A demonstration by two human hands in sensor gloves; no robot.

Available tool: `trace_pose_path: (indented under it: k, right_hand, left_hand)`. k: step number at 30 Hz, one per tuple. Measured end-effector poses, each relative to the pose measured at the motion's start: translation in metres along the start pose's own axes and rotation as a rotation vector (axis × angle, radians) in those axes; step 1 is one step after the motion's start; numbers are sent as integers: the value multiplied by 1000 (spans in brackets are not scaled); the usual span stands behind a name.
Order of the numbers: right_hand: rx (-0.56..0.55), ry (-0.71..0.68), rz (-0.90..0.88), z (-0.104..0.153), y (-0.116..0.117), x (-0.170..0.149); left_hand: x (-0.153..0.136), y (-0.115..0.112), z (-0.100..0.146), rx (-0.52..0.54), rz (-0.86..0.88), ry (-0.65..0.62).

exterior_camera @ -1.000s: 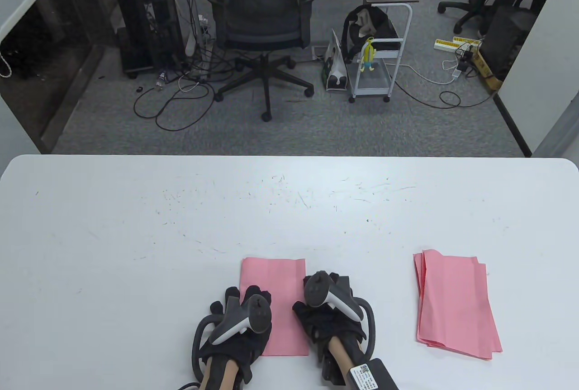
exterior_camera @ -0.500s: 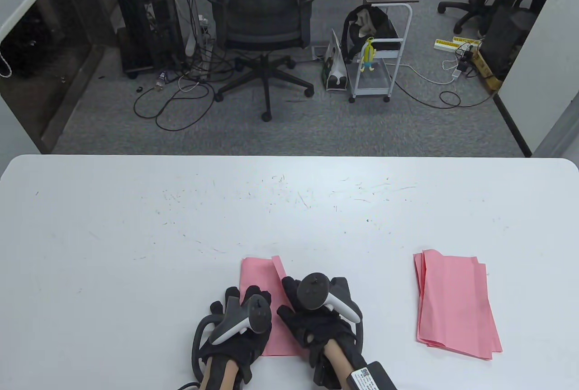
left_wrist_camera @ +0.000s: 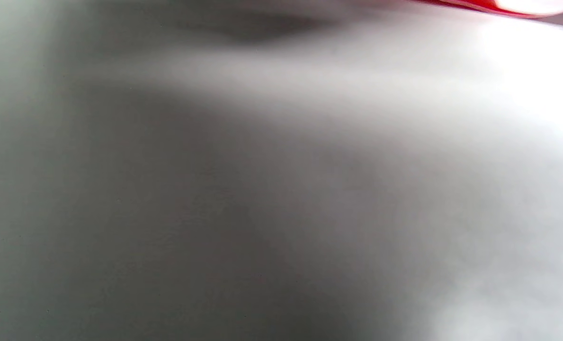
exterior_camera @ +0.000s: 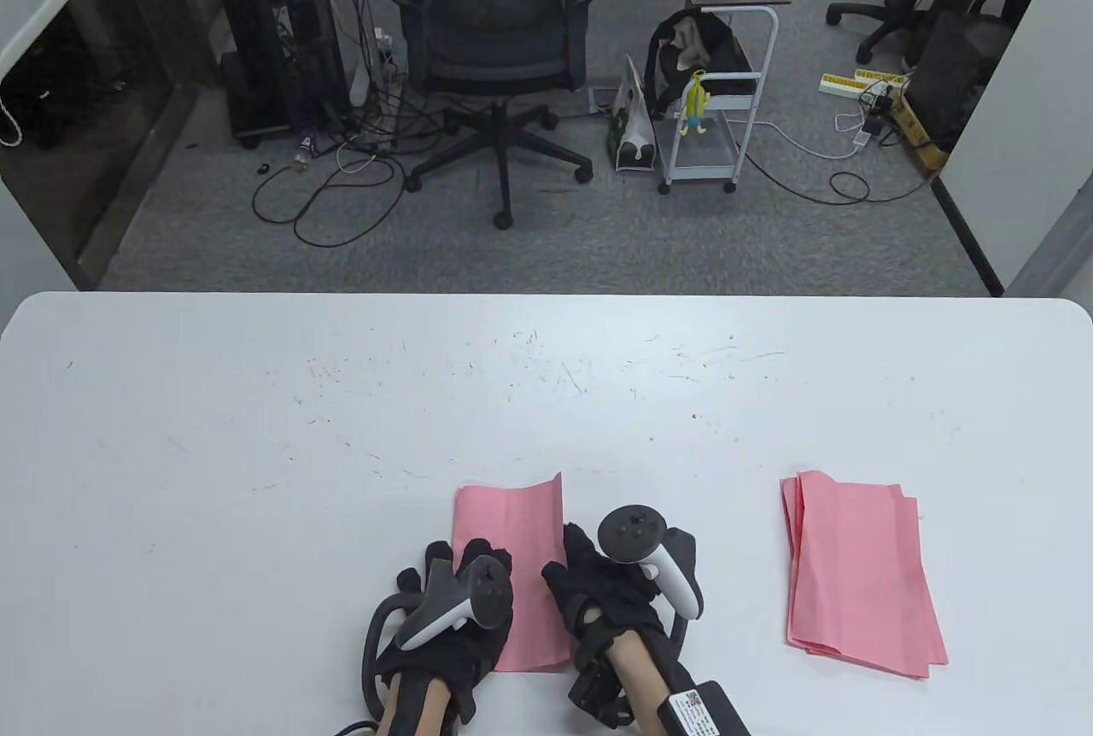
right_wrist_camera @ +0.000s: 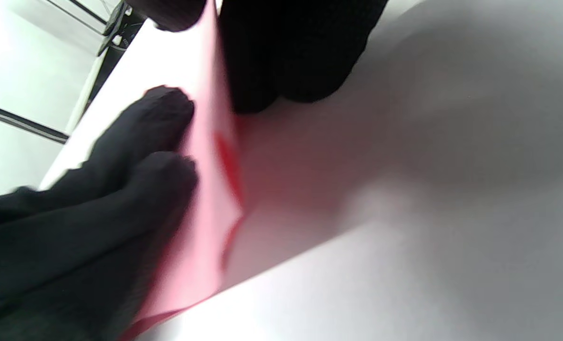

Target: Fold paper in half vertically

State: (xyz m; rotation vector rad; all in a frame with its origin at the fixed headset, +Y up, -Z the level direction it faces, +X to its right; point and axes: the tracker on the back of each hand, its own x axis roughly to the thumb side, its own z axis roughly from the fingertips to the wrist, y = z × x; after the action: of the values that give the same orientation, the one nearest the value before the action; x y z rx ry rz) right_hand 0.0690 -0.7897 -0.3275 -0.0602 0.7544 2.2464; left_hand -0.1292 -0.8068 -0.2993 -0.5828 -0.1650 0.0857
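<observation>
Right hand (exterior_camera: pixel 610 591) fingers (right_wrist_camera: pixel 262 52) pinching pink paper's (exterior_camera: pixel 504 522) lifted right edge, left hand (exterior_camera: pixel 452 608) fingers (exterior_camera: pixel 438 554) flat, pressing it.

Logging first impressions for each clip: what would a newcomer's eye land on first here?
Two black-gloved hands at the table's near edge work a pink paper sheet: the left hand rests on its left half while the right hand pinches its right edge, raised off the table. A stack of pink sheets lies apart to the right on the white table.
</observation>
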Motion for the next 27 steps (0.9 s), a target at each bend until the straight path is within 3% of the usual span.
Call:
trace_pose_path:
  k: [4,10,19,27]
  right_hand:
    - [-66,27,49,0,0,0]
    - [-80,21,42,0,1,-2]
    - [-67,12,14,0,1,-4]
    - [-75,9,15,0,2,-5]
  left_hand:
    - [1,1,0,0,-8,6]
    - [5,4,3,46,-33,22]
    - [26,33,39,398,-115,7]
    - [34,37,51,493,-144,-10]
